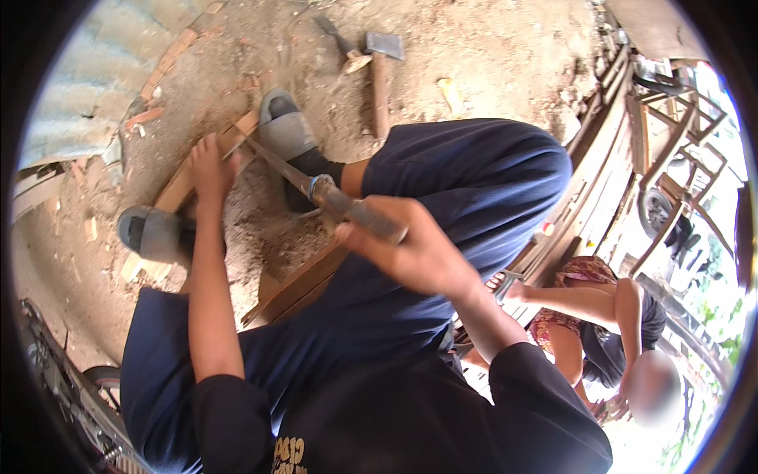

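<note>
Gripping a long, narrow tool (pixel 338 202) by its thick handle in the right hand (pixel 410 241), with fingers curled tight around it, and slanting its far end toward a board (pixel 178 186). Resting the left hand (pixel 210 167) on that board, low on the ground (pixel 489 59) between two grey sandals (pixel 286 130); cannot tell how far its fingers close. Lying beyond the right foot: a hatchet (pixel 380 91).

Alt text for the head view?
A right hand grips a brown wooden-handled tool, its long narrow blade pointing toward a brown wooden plank under the left hand. A wooden-handled tool with a broad grey head lies on dirt beyond; another person is at right.
</note>
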Demonstrator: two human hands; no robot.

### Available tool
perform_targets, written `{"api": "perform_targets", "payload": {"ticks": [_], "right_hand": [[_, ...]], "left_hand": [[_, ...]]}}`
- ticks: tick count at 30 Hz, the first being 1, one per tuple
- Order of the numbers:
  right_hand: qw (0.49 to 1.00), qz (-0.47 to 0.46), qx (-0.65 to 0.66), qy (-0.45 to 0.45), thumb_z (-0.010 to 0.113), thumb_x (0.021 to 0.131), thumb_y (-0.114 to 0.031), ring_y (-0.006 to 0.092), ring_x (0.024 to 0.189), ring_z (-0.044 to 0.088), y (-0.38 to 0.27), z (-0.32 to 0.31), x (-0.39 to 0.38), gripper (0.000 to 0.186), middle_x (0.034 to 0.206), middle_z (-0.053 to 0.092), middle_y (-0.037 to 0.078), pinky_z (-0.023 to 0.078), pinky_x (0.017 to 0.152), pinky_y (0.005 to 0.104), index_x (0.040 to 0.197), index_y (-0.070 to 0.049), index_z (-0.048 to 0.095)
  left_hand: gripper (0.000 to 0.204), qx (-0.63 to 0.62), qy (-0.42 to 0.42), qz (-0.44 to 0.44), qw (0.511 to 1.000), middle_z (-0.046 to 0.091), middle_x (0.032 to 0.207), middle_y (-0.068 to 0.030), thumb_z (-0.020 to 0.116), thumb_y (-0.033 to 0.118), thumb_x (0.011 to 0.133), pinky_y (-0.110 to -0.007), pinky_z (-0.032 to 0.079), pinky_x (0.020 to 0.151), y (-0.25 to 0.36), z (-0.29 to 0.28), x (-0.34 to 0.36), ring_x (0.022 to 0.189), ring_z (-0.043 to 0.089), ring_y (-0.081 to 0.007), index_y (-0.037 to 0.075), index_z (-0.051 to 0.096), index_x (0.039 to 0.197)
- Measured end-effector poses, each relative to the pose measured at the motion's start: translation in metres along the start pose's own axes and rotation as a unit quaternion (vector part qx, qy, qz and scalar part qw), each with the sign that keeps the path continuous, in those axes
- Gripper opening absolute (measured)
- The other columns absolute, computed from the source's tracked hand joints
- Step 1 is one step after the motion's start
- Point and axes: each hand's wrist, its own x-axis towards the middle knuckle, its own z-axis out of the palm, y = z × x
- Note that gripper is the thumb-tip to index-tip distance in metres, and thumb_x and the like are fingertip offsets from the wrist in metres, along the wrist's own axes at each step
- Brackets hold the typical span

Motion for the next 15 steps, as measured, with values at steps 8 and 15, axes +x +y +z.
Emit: {"api": "perform_targets", "payload": {"ticks": [8, 15], "right_hand": [[0.999, -0.003, -0.037, -0.004, 0.065, 0.093, -0.013, 0.0504, 0.077, 0.063, -0.002, 0.079, -0.026, 0.025, 0.072, 0.061, 0.031, 0.049, 0.062, 0.0516, 0.096, 0.006, 0.050], [0.993, -0.022, -0.102, 0.046, 0.070, 0.093, -0.012, 0.0074, 0.067, 0.046, -0.027, 0.016, -0.005, 0.019, 0.067, 0.053, 0.004, 0.040, 0.058, 0.0292, 0.087, 0.001, 0.059]], "left_hand": [[0.057, -0.008, -0.020, 0.004, 1.000, 0.060, 0.115, -0.0174, 0.081, 0.030, 0.074, -0.051, 0.043, 0.096, 0.014, -0.009, 0.011, 0.112, 0.055, -0.0385, 0.007, 0.054, 0.119], [0.058, -0.028, -0.014, 0.003, 1.000, 0.059, 0.115, -0.0175, 0.081, 0.029, 0.074, -0.050, 0.040, 0.100, 0.006, -0.008, 0.006, 0.114, 0.054, -0.0382, 0.007, 0.053, 0.119]]}}
